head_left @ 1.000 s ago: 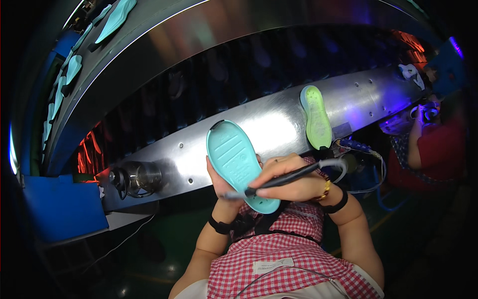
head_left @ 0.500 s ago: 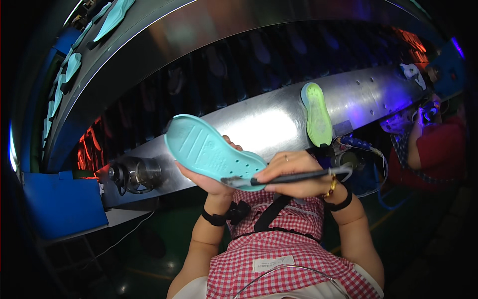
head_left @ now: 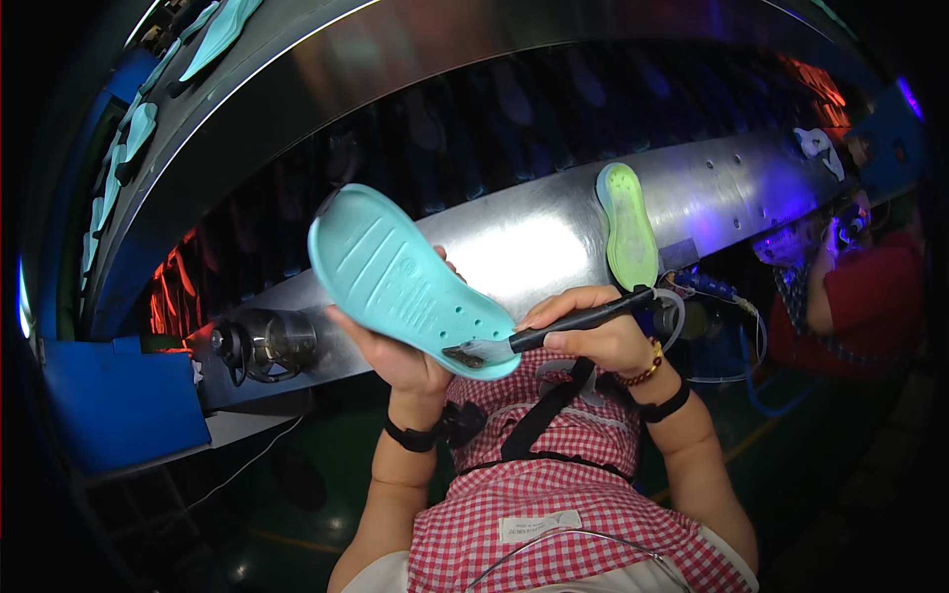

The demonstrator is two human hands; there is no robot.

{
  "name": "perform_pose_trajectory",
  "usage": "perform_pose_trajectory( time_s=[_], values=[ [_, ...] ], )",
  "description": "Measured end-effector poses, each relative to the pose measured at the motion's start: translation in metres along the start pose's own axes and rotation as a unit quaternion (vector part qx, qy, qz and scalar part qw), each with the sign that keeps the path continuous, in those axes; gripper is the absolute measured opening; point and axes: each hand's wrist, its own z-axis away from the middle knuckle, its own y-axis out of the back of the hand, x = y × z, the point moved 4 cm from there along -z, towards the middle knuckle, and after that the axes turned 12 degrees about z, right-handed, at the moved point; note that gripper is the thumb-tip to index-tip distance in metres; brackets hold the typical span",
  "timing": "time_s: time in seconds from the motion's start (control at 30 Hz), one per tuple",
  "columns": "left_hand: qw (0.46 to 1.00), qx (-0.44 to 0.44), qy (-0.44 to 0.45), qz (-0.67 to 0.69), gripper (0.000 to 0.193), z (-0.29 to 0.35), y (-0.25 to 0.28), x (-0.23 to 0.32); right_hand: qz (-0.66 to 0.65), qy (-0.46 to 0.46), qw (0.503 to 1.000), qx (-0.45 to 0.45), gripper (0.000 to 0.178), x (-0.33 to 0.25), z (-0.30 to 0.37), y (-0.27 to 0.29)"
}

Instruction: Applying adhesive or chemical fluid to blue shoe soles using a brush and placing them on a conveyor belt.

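My left hand [head_left: 395, 366] grips a turquoise shoe sole [head_left: 381, 267] from below, its thumb along the near edge and fingertips showing past the far edge. Tilted, the sole has its wide ridged end up to the left and its end with small holes toward my right hand. A brush [head_left: 583, 319] with a black handle is held in my right hand [head_left: 605, 346]. Its dark bristles touch the sole's inner face by the near rim, and a pale streak shows beside them. From the handle's back end a thin clear tube curves down.
A yellow-green sole [head_left: 631, 232] lies on the metal worktop [head_left: 727, 193]. To the left stand a metal-and-glass pot [head_left: 282, 341] and a blue box [head_left: 129, 400]. Beyond, a curved conveyor [head_left: 297, 69] carries turquoise soles [head_left: 222, 40]. Another person's red sleeve [head_left: 875, 301] is at the right.
The sole has tipped up and shifted slightly left in my left hand. My right hand has turned the brush steeper, and the bristles now show on the sole's inner rim.
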Motion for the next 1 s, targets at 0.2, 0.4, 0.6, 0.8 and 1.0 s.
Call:
perform_pose_trajectory(
  time_s=[0.2, 0.4, 0.6, 0.8, 1.0],
  values=[
    [0.987, -0.059, 0.141, 0.056, 0.067, 0.019, 0.021, -0.021, 0.118, -0.037, 0.992, 0.032, 0.020, -0.012, 0.005, -0.019],
    [0.970, -0.052, 0.220, -0.094, 0.057, 0.009, 0.043, -0.006, 0.254, 0.084, 0.963, -0.016, 0.023, -0.034, -0.009, -0.011],
    [0.910, -0.028, 0.410, -0.046, 0.050, 0.003, 0.042, -0.011, 0.229, 0.090, 0.944, -0.219, 0.018, -0.035, -0.005, -0.005],
    [0.859, -0.039, 0.429, -0.276, 0.055, 0.000, 0.024, -0.018, 0.291, 0.088, 0.916, -0.261, 0.017, -0.031, -0.012, 0.009],
    [0.862, -0.015, 0.420, -0.285, 0.057, 0.003, 0.030, -0.003, 0.288, 0.080, 0.939, -0.167, 0.018, -0.028, -0.010, 0.024]
  ],
)
